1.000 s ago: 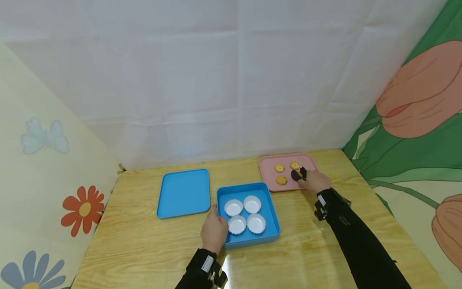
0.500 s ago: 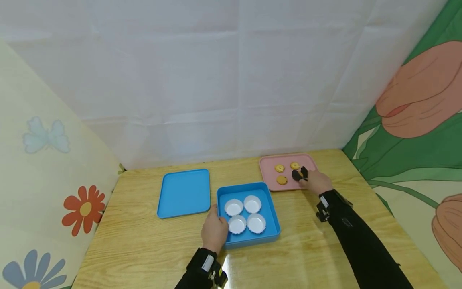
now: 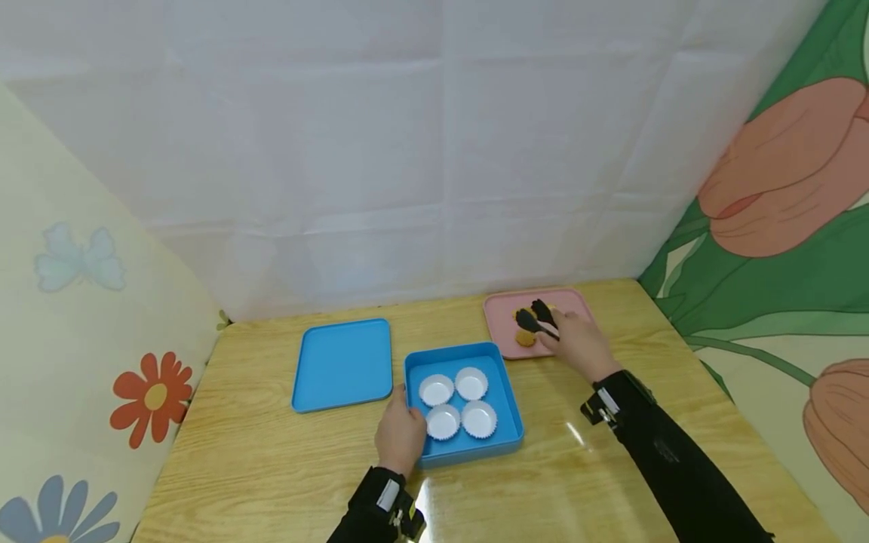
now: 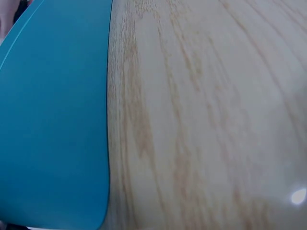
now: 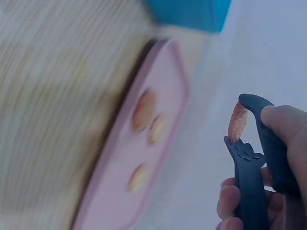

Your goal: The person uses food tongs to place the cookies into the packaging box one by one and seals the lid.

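Note:
My right hand [image 3: 577, 345] grips a pair of dark tongs [image 5: 252, 191]. A cookie [image 5: 237, 121] is pinched on edge between the tong tips, above the pink tray [image 5: 117, 206]. Three cookies [image 5: 145, 110] lie on that tray; in the head view the tongs partly cover them. My left hand [image 3: 400, 437] holds the left wall of a blue square box [image 3: 471, 455], thumb at the rim. Inside the box sit several white fluted paper cups [image 3: 479, 419], grouped two by two. The left wrist view shows mostly the box's outer wall [image 4: 57, 120].
Left of the box lies a flat blue lid [image 3: 342, 366] on the wooden table [image 3: 271, 467]. The pink tray stands at the back right, close behind the box's corner. A white cloth [image 3: 339, 151] hangs behind the table, with printed flower panels [image 3: 767, 188] at both sides.
The tongs have closed on a cookie at the tray's right front and lifted it. My right hand has moved left with it. My left hand stays on the box.

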